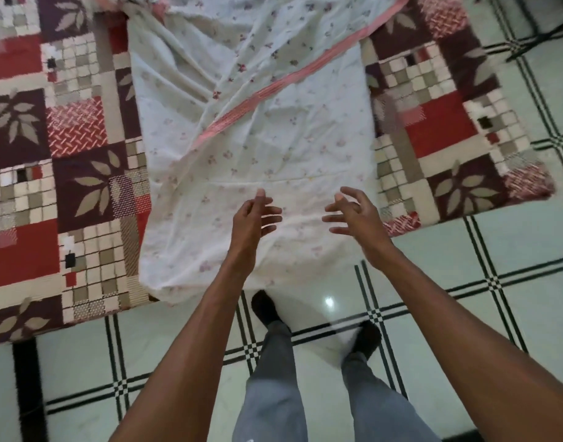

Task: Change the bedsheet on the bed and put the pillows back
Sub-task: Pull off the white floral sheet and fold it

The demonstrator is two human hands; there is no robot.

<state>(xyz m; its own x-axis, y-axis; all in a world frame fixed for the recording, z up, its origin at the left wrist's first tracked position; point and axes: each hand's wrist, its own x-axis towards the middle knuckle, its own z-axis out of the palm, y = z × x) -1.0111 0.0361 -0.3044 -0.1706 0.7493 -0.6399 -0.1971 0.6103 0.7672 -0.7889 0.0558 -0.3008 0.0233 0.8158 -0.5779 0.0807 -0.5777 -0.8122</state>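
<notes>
A white bedsheet (258, 148) with small pink flowers and a pink striped border lies loosely folded down the middle of the bed, its near end hanging over the bed's edge. Under it the bed (66, 161) shows a red, brown and cream patchwork cover. My left hand (254, 215) and my right hand (353, 212) hover just above the sheet's near end, side by side. Both have their fingers spread and relaxed and hold nothing. No pillows are in view.
I stand at the near edge of the bed on a pale tiled floor (465, 298) with dark line patterns. My feet (267, 309) are close to the hanging sheet. Dark furniture legs (541, 30) stand at the far right.
</notes>
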